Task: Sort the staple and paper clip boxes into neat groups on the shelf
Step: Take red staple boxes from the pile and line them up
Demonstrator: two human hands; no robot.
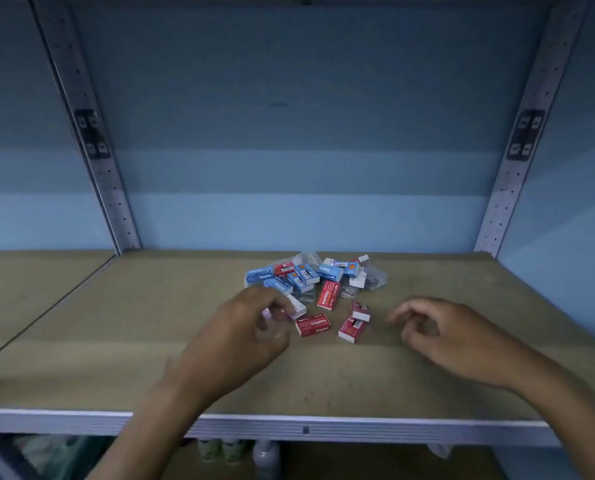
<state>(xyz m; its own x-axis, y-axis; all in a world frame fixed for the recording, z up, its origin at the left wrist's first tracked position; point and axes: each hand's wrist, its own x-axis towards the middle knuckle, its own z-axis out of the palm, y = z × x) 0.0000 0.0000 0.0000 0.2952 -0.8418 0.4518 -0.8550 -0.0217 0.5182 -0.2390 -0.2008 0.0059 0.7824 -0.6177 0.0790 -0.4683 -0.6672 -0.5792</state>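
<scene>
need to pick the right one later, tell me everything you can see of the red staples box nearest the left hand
The red staples box is a small rectangular carton, cardboard by its look, lying flat on the wooden shelf with its broad face up. White lettering reads "Staples", and the front edge carries the word again. It looks closed and sits slightly askew, at the near edge of the pile, apart from the other red boxes. The left hand is just beside it; whether they touch cannot be told.

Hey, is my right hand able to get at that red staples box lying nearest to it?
Probably yes. The right hand hovers empty, fingers loosely curled, just right of the red staples box. Only bare shelf lies between them, and the box sits apart from the pile.
</scene>
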